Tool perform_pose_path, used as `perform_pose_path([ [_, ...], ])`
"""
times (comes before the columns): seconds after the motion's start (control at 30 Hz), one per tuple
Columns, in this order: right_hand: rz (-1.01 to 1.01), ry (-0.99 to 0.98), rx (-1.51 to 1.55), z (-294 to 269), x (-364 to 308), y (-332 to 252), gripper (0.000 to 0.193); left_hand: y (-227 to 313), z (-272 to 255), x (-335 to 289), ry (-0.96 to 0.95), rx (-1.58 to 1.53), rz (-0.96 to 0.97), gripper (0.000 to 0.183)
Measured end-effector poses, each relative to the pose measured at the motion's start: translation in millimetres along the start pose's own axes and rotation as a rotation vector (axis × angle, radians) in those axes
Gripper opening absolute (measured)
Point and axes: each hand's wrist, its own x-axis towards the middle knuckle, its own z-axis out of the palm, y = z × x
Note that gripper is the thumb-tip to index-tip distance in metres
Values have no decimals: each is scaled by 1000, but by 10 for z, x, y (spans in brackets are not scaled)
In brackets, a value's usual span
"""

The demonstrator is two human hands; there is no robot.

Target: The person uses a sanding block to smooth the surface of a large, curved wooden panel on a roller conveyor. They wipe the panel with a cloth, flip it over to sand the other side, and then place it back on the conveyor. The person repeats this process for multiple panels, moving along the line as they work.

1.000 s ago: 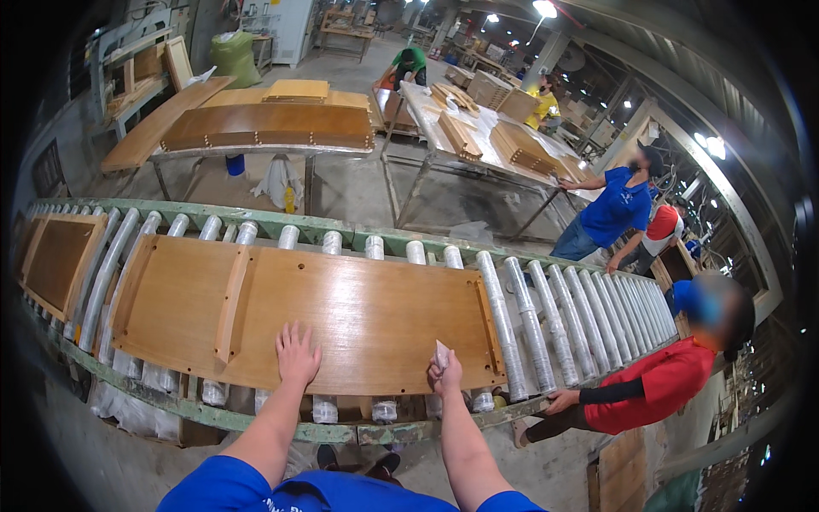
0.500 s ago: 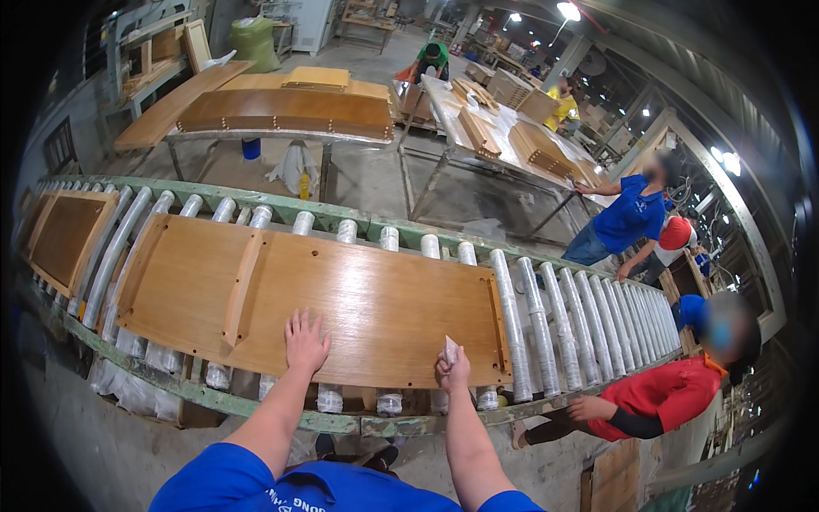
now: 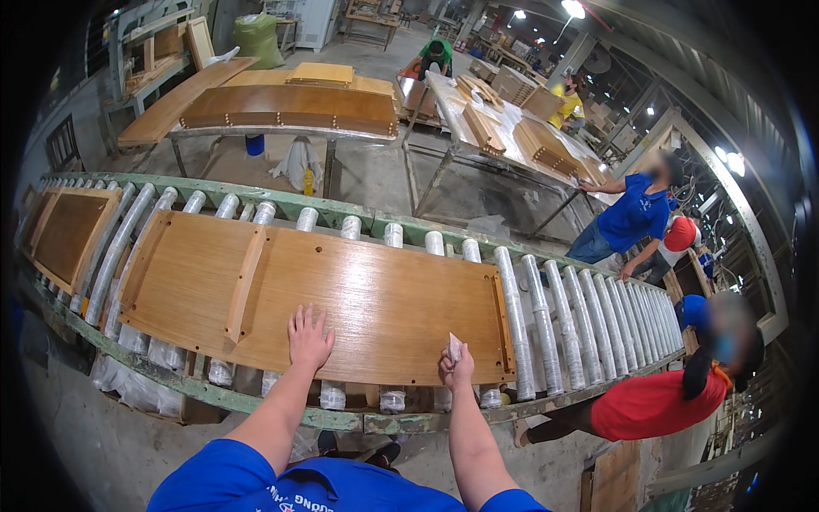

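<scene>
A long brown wooden panel (image 3: 375, 294) lies across the wrapped rollers in front of me. It has a raised strip at each end, a crosswise strip (image 3: 245, 286) left of its middle, and several small holes along its edges. My left hand (image 3: 310, 339) rests flat on the panel with fingers spread. Near the panel's right end, my right hand (image 3: 458, 367) is closed around a small piece of whitish sandpaper or folded cloth (image 3: 455, 345); which of the two I cannot tell.
The roller conveyor (image 3: 546, 320) with green rails runs left to right. Another framed panel (image 3: 70, 230) sits at its left. Beyond stand tables with stacked boards (image 3: 290, 109) and wooden parts (image 3: 546, 145). People in blue (image 3: 633, 213) and red (image 3: 657, 401) stand at the right.
Both my hands stay in nearly the same places, the right still closed on the whitish piece. The person in red at the right has raised an arm from the conveyor toward their head.
</scene>
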Motion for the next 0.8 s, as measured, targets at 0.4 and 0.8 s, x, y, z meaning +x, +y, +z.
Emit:
perform_pose_path([
  [0.4,-1,8,15,-14,-9,-8,39,12,-6,-3,-8,-13,-1,51],
  [0.8,-10,17,36,-11,-6,-12,38,15,9,7,-21,-9,-9,52],
])
